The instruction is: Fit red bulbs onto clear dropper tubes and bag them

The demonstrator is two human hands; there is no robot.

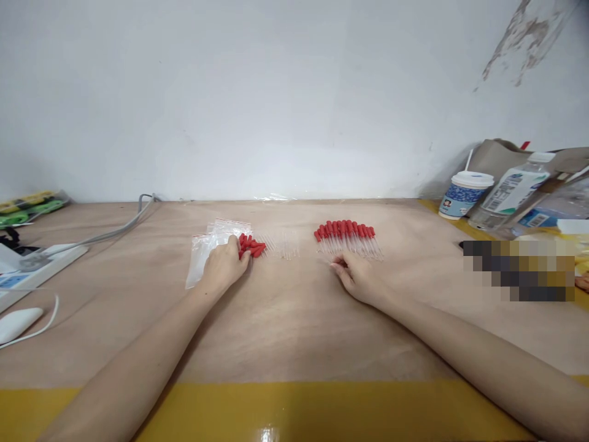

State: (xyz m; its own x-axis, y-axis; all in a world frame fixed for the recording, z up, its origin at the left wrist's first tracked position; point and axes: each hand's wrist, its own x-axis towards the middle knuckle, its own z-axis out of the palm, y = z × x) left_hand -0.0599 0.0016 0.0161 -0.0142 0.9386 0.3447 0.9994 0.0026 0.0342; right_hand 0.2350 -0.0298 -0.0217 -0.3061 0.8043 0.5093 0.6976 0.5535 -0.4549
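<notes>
My left hand (225, 264) is curled at the near-left side of a loose pile of red rubber bulbs (255, 247), with bulbs between its thumb and fingers. Thin clear glass tubes (278, 244) lie in a row just right of that pile. My right hand (353, 275) is closed in a pinch at the lower left end of a row of droppers (345, 236). Each dropper has a red bulb on top and a clear tube below. A thin clear tip shows at the right fingertips; most of that piece is hard to make out.
Clear zip bags (199, 258) lie under and beside my left hand. Far left are a white power strip (69, 258) with a grey cable and a white mouse (21, 324). A paper cup (465, 195) and a plastic bottle (510, 193) stand at the right back.
</notes>
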